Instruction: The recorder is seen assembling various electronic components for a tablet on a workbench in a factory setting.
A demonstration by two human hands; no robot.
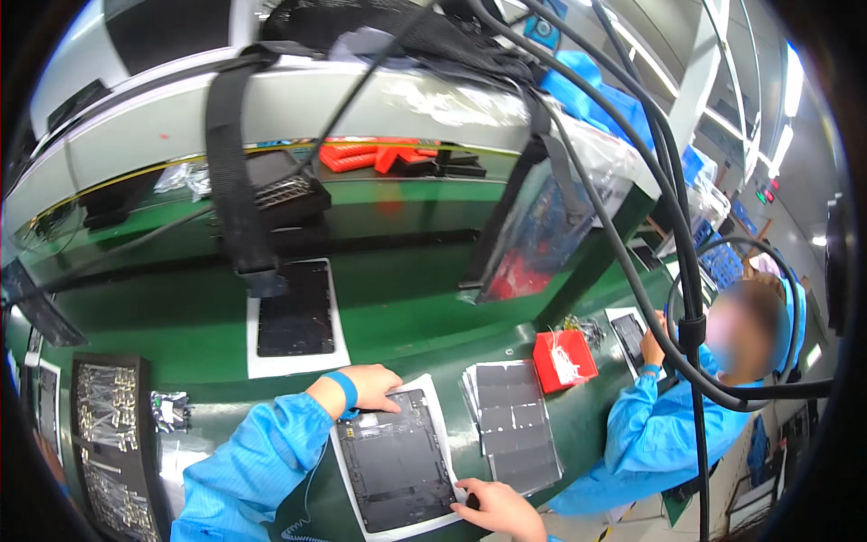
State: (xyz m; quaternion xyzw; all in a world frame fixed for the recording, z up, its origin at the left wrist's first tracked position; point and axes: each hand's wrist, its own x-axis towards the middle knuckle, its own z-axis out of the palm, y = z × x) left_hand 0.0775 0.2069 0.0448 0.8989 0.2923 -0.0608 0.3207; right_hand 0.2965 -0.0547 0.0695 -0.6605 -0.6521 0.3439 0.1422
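Working at a green bench, over a dark rectangular panel lying flat on a white sheet at six o'clock in the view. Taking that panel as the centre of the dial from here on.

Laying the left hand at eleven o'clock, across the panel's far edge, reaching the fingers over the rim; being unable to tell whether pinching anything there. Wearing a blue band on that wrist, just past the cuff of a blue sleeve. Bringing the right hand in at four o'clock, bending thumb and forefinger at the panel's near right corner; showing a small dark patch between those fingers, and being unable to tell whether gripping something or only touching the edge.

Having a second dark panel lying on its own white sheet at eleven o'clock, beyond the left hand. Working beside a stack of dark sheets between two and three o'clock, and near an open red box holding white pieces at two. Having a long black tray of metallic parts standing well apart at nine o'clock, and a coiled cord lying at eight.

Facing a black strap hanging at eleven o'clock and a clear bag with red contents at one. Sharing the bench with a co-worker in blue near three o'clock.
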